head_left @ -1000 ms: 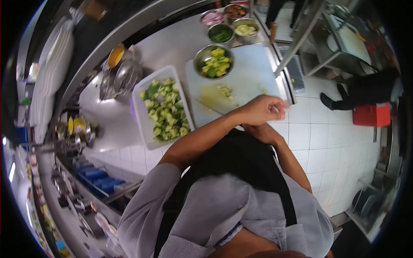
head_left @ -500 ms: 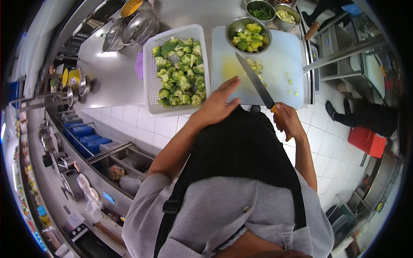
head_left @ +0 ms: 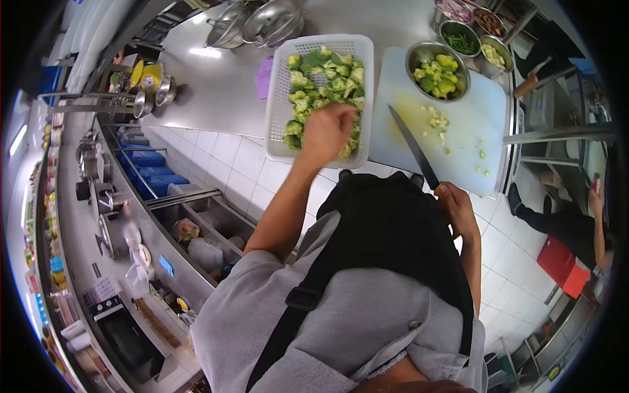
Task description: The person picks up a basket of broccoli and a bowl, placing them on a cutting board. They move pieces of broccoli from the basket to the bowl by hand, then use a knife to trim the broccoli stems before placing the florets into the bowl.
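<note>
My left hand (head_left: 327, 131) is over the white perforated basket (head_left: 278, 98), fingers curled down among the broccoli florets (head_left: 320, 64). Whatever its fingertips grip is hidden. In my right hand (head_left: 457, 207) is a large kitchen knife (head_left: 414, 146), held by its yellow-orange handle. Its blade points away from me, over the left part of the white cutting board (head_left: 485, 128). Small pale chopped pieces (head_left: 438, 120) lie on the board to the right of the blade. At the board's far edge, a steel bowl (head_left: 424, 54) contains cut broccoli (head_left: 442, 77).
Smaller metal containers with chopped green vegetables (head_left: 460, 43) and pale cubes (head_left: 493, 56) stand behind the board. Large strainers (head_left: 272, 25) and a purple cloth (head_left: 263, 77) are on the steel counter (head_left: 216, 92). Another person's legs (head_left: 557, 219) show at the right, near a red box (head_left: 563, 267).
My left hand has moved from beside the board into the basket, its fingers now curled. My right hand still holds the knife. The camera view has shifted, so the counter appears farther right.
</note>
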### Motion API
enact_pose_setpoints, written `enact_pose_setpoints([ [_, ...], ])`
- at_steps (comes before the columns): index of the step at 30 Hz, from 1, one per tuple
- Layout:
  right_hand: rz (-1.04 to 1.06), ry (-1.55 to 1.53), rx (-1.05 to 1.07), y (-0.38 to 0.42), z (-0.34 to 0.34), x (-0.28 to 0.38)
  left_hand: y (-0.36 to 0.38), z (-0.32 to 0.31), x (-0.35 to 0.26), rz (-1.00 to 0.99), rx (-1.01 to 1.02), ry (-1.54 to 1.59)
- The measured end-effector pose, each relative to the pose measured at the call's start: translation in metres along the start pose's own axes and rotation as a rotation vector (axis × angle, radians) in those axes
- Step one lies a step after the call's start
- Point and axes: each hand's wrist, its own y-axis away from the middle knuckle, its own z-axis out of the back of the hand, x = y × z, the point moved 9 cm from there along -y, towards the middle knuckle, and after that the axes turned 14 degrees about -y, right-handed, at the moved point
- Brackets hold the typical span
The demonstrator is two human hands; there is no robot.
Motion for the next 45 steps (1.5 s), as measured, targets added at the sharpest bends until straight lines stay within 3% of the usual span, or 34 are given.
enact_pose_setpoints([
  [1, 0.069, 0.029, 0.003, -0.007, 0.000, 0.001, -0.007, 0.014, 0.025, 0.066, -0.062, -0.118],
  [4, -0.039, 0.028, -0.103, -0.008, 0.013, -0.001, -0.028, 0.045, 0.105, 0.217, -0.215, -0.398],
  [6, -0.051, 0.041, -0.149, -0.001, 0.018, 0.006, -0.046, 0.035, 0.136, 0.291, -0.154, -0.462],
  [10, -0.062, 0.034, -0.102, -0.005, 0.017, 0.005, -0.070, 0.004, 0.138, 0.301, -0.119, -0.661],
  [14, -0.029, 0.082, -0.109, -0.010, 0.017, 0.003, -0.088, 0.006, 0.149, 0.202, -0.226, -0.304],
  [17, -0.019, 0.055, -0.106, -0.009, 0.014, 0.003, -0.100, 0.013, 0.166, 0.240, -0.074, -0.318],
  [20, -0.041, 0.033, -0.113, -0.008, 0.010, 0.005, -0.097, -0.006, 0.164, 0.348, 0.307, -0.750],
  [23, -0.061, 0.025, -0.107, -0.007, 0.009, 0.007, -0.098, -0.022, 0.148, 0.363, 0.318, -0.820],
  [24, -0.048, 0.033, -0.108, -0.007, 0.009, 0.008, -0.098, -0.037, 0.161, 0.358, 0.247, -0.799],
  [27, -0.011, 0.078, -0.110, -0.009, 0.012, 0.009, -0.103, -0.063, 0.188, 0.325, 0.307, -0.738],
  [30, 0.031, 0.141, -0.125, -0.010, 0.014, 0.009, -0.088, -0.020, 0.157, 0.297, 0.046, -0.471],
  [37, 0.077, 0.173, -0.153, -0.007, 0.011, 0.020, -0.057, -0.011, 0.136, 0.319, -0.228, 0.129],
  [40, 0.080, 0.179, -0.155, -0.007, 0.013, 0.020, -0.046, -0.030, 0.108, 0.268, -0.153, 0.732],
  [45, 0.180, 0.276, -0.162, -0.009, 0.014, 0.024, -0.009, -0.068, 0.035, 0.337, 0.036, 1.160],
])
